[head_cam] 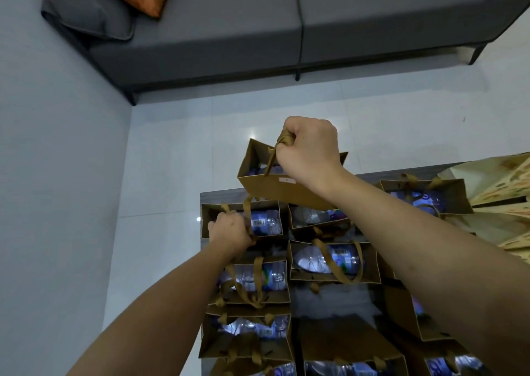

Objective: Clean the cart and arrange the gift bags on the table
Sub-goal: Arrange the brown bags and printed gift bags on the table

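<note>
Overhead, looking down on a table [205, 196] crowded with brown gift bags.
Right hand [311, 149]: fingers curled round the ribbon handles of a lifted bag [275, 187], raised over the table's far edge, probably to set it in line.
Left hand [229, 230]: gripping the handles of a standing bag [243, 220] at the far left corner.
Contents: each open bag holds water bottles [265, 222].

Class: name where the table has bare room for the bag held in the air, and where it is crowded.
Bare table shows in the middle, between the left column of gift bags and the right-hand bags. A thin strip runs along the far edge. Everywhere else bags stand packed together. The right hand holds the lifted bag.
</note>
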Demonstrator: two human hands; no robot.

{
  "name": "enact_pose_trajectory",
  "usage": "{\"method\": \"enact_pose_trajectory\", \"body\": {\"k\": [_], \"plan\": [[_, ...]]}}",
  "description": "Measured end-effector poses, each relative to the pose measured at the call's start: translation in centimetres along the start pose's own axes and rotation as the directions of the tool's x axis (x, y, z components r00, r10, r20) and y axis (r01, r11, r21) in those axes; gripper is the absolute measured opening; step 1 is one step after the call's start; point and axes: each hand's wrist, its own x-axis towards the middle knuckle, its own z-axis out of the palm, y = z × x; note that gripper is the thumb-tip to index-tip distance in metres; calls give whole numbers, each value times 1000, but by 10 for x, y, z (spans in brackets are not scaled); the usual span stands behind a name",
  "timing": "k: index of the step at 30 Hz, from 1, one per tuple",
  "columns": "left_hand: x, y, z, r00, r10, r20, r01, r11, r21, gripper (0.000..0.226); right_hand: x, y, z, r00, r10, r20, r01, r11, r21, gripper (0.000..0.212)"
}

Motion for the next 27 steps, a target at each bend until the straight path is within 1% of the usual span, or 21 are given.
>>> {"method": "enact_pose_trajectory", "body": {"k": [2,3,7,10,12,14,17,20,22,24,27], "plan": [[-7,1,-10,997,37,-71,-38,999,-16,16,-2,-2,-3,1000,27,10,-27,1000,0,38],[-12,2,-18,994,40,-105,-45,998,-43,15,-3,-4,-5,999,42,12,-42,999,0,36],[-34,9,-56,979,-27,-202,-40,947,-320,21,-7,-11,-14,995,99,11,-99,995,-10,27],[-54,5,-77,952,-47,-301,-68,930,-361,24,-15,-23,-29,994,106,5,-106,994,-17,32],[-69,0,-90,930,-79,-359,-74,916,-395,31,-17,-34,-42,996,84,-32,-85,996,-16,28],[-84,-4,-107,910,-71,-408,-109,910,-401,33,-18,-51,-56,995,57,-77,-57,998,-1,24],[-110,-5,-135,873,-73,-482,-167,884,-436,30,-21,-81,-72,988,32,-150,-26,999,38,33],[-132,-14,-154,839,-131,-529,-183,846,-500,20,-24,-105,-81,977,17,-211,-7,999,47,32],[-147,-28,-165,802,-192,-565,-172,833,-527,15,-26,-120,-80,977,7,-212,2,999,44,29],[-161,-45,-173,764,-237,-600,-177,817,-548,16,-29,-134,-75,981,4,-194,4,999,43,27],[-182,-70,-182,742,-274,-612,-163,812,-561,17,-35,-151,-62,989,-3,-146,8,999,35,30]]}}
